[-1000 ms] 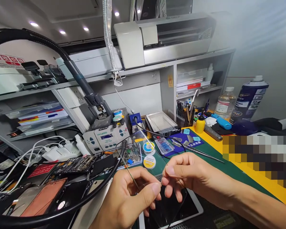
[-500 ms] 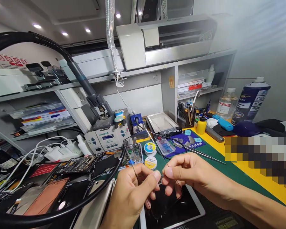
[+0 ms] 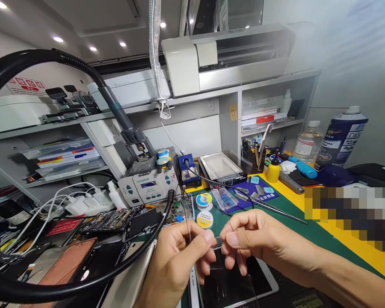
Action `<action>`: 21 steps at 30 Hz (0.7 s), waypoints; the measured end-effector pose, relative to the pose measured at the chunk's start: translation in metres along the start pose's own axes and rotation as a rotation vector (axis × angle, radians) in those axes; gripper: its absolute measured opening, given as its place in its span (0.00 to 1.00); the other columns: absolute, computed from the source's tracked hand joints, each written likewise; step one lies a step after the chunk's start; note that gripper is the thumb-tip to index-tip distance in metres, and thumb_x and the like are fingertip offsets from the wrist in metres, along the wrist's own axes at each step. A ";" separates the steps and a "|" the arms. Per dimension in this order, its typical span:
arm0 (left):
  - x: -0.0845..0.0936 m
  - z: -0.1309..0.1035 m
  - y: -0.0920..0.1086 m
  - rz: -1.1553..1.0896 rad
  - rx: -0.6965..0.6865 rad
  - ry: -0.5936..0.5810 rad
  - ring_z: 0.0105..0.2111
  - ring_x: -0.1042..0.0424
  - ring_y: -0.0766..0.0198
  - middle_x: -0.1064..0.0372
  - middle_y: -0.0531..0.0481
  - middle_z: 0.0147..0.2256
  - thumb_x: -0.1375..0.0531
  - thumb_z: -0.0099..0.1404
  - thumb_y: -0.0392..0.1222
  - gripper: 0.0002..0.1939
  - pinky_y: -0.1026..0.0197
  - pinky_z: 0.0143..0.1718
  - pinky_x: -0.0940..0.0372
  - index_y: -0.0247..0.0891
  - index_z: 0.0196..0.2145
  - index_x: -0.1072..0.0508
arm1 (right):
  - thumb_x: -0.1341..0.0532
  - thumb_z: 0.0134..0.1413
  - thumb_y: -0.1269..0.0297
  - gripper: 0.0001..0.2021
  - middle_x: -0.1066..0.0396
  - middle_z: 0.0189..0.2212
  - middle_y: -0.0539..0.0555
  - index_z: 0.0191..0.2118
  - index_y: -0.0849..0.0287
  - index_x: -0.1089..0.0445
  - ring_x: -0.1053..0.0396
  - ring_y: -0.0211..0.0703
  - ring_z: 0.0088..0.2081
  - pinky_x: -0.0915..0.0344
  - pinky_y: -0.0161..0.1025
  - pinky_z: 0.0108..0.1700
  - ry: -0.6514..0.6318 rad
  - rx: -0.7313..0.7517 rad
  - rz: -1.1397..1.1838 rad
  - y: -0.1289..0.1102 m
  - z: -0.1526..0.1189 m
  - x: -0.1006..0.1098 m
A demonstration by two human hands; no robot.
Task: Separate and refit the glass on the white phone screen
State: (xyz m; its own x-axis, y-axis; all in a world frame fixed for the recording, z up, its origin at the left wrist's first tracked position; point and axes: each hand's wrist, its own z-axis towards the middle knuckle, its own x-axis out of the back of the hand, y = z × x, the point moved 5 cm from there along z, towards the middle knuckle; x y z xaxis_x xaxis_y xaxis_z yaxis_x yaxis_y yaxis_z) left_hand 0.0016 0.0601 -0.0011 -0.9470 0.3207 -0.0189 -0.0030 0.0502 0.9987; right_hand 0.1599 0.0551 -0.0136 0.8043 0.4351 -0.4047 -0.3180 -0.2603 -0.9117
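Observation:
Both hands are over a white-edged tablet point(image 3: 267, 273) with a dark screen. My left hand point(image 3: 182, 256) is closed in a pinch, with a thin dark wire point(image 3: 187, 220) passing up from its fingers. Opposite it, my right hand point(image 3: 253, 235) also pinches a strand of thin wire, which runs above and below the fingertips. A small gap separates the two thumbs. Whether both strands belong to one length, I cannot tell. Just beyond the fingers, a solder spool point(image 3: 204, 200) and a round yellow-and-white tin point(image 3: 205, 219) rest on the green mat point(image 3: 288, 235).
To the left are several phones point(image 3: 70, 269), circuit boards point(image 3: 107, 224) and a thick black hose point(image 3: 134, 273) arching across. A soldering station point(image 3: 150, 186) stands behind. Tweezers point(image 3: 282, 210), a yellow bottle point(image 3: 273, 171) and a spray can point(image 3: 342, 139) are on the right.
The hands have drawn slightly apart. The wire strands have shifted, with the right one now reaching lower across the tablet. The whole view has moved a little.

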 end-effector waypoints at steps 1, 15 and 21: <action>0.000 0.000 0.000 -0.004 0.009 -0.002 0.19 0.34 0.67 0.29 0.48 0.21 0.34 0.58 0.52 0.17 0.66 0.19 0.39 0.34 0.25 0.24 | 0.29 0.50 0.64 0.09 0.25 0.29 0.56 0.33 0.65 0.24 0.25 0.43 0.32 0.32 0.34 0.30 -0.003 -0.012 0.011 0.000 0.000 0.000; -0.001 0.000 0.000 -0.055 0.057 -0.030 0.19 0.33 0.68 0.29 0.48 0.22 0.34 0.57 0.51 0.16 0.68 0.18 0.41 0.33 0.26 0.24 | 0.30 0.52 0.66 0.07 0.25 0.31 0.56 0.32 0.66 0.23 0.26 0.40 0.30 0.32 0.32 0.29 -0.040 -0.022 0.060 0.005 0.001 -0.001; 0.002 0.003 -0.002 0.001 0.003 0.023 0.18 0.35 0.68 0.29 0.49 0.24 0.36 0.61 0.53 0.18 0.67 0.17 0.41 0.34 0.26 0.25 | 0.29 0.51 0.64 0.09 0.24 0.30 0.57 0.32 0.67 0.23 0.25 0.41 0.28 0.31 0.32 0.27 -0.032 -0.014 0.005 0.008 0.001 0.000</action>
State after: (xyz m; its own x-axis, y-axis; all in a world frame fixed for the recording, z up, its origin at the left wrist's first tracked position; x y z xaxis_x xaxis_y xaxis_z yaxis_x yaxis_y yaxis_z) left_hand 0.0011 0.0637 -0.0032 -0.9541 0.2989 -0.0171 -0.0012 0.0531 0.9986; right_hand 0.1571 0.0538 -0.0206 0.7861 0.4609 -0.4119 -0.3149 -0.2748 -0.9085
